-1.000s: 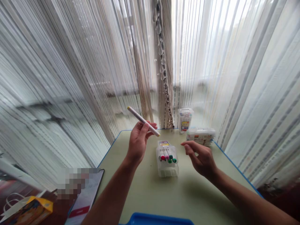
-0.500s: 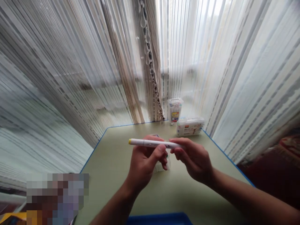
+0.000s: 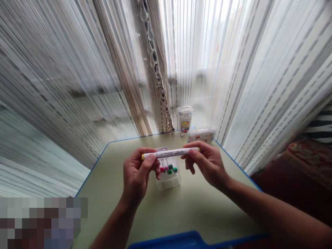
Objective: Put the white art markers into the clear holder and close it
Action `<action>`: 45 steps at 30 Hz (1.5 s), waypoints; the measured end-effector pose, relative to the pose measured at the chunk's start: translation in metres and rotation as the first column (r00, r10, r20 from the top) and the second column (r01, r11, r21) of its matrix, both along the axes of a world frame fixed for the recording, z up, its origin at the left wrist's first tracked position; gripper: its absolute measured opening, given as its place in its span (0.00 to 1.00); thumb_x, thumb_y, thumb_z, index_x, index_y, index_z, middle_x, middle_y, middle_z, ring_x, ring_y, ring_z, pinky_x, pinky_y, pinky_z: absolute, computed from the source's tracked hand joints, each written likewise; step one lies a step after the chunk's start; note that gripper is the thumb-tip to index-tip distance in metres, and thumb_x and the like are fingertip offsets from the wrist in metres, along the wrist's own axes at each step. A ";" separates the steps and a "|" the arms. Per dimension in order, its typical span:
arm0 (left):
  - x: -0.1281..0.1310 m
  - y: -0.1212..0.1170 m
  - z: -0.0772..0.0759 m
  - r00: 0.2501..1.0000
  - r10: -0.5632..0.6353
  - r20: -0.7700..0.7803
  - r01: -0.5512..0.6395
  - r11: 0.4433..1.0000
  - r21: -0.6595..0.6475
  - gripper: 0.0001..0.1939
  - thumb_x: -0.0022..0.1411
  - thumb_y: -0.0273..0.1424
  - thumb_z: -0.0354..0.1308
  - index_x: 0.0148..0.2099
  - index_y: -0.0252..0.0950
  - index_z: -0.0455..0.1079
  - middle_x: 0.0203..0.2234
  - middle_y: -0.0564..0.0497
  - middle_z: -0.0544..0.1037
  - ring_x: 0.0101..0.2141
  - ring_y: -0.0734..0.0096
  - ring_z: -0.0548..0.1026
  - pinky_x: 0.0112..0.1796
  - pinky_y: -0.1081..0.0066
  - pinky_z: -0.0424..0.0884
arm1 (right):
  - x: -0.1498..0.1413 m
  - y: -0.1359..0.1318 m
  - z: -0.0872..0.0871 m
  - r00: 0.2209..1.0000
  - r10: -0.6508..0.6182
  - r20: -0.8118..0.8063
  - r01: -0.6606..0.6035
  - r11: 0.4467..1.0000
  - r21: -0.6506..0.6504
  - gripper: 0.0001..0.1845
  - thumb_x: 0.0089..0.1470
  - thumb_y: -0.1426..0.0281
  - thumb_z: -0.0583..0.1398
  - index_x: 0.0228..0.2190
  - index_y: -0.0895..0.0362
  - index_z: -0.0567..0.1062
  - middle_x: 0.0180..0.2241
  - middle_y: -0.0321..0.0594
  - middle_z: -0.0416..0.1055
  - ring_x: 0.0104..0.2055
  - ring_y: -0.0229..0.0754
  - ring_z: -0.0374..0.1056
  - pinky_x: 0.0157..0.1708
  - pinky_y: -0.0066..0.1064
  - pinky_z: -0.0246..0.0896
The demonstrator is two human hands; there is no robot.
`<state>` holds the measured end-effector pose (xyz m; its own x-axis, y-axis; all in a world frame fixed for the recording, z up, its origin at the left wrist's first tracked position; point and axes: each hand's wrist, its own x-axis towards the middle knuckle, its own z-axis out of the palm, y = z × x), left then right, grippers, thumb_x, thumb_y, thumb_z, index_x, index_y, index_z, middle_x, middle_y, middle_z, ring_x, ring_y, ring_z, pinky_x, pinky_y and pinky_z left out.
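A white marker (image 3: pixel 169 153) with yellow ends is held level above the table. My left hand (image 3: pixel 138 171) pinches it near its left end, and my right hand (image 3: pixel 207 164) pinches it near the right end. Dark printing shows along the barrel between them. Below and behind the marker, a clear plastic case (image 3: pixel 168 182) lies on the table with several markers in it. Their visible ends are red, pink and green. The marker and my left fingers hide part of the case.
The pale green table (image 3: pixel 202 211) has a blue edge. At its far side a clear marker box (image 3: pixel 184 121) stands upright beside a second box (image 3: pixel 201 134) lying down. A blue tray-like object (image 3: pixel 166 242) is at the near edge. String curtains (image 3: pixel 124 69) hang behind.
My left hand has shifted left along the marker to its end, and my right hand now grips the right end. More of the case shows, and the view has turned slightly right.
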<state>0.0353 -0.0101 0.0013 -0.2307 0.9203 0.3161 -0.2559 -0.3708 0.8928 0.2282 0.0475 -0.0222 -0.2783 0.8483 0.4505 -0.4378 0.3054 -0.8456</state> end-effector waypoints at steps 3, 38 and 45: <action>-0.001 0.000 0.000 0.999 0.001 0.032 -0.002 1.000 0.028 0.09 0.57 0.34 0.69 0.38 0.35 0.78 0.18 0.55 0.74 0.17 0.75 0.71 0.17 0.77 0.67 | 0.000 0.000 0.000 0.996 0.046 0.075 -0.044 0.999 -0.020 0.13 0.53 0.63 0.71 0.31 0.60 0.77 0.25 0.42 0.79 0.21 0.37 0.71 0.16 0.24 0.63; 0.001 -0.003 -0.003 0.996 -0.063 -0.059 0.062 0.998 -0.019 0.13 0.63 0.38 0.60 0.41 0.31 0.75 0.19 0.53 0.72 0.19 0.78 0.65 0.20 0.78 0.57 | 0.009 0.004 0.014 0.957 0.247 -0.151 -0.278 0.930 -0.239 0.11 0.52 0.67 0.69 0.36 0.61 0.84 0.27 0.46 0.82 0.20 0.39 0.75 0.17 0.24 0.69; 0.001 -0.004 0.000 0.999 -0.026 -0.027 0.026 1.000 -0.006 0.13 0.62 0.37 0.59 0.41 0.31 0.75 0.20 0.50 0.76 0.20 0.76 0.69 0.20 0.78 0.59 | 0.008 0.005 0.011 0.966 0.224 -0.131 -0.251 0.934 -0.255 0.08 0.54 0.67 0.68 0.33 0.60 0.81 0.28 0.47 0.83 0.20 0.40 0.76 0.16 0.23 0.68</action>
<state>0.0364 -0.0138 0.0010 -0.1981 0.9277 0.3164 -0.2407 -0.3590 0.9018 0.2363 0.0528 -0.0107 -0.4525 0.8556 0.2514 -0.5544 -0.0492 -0.8308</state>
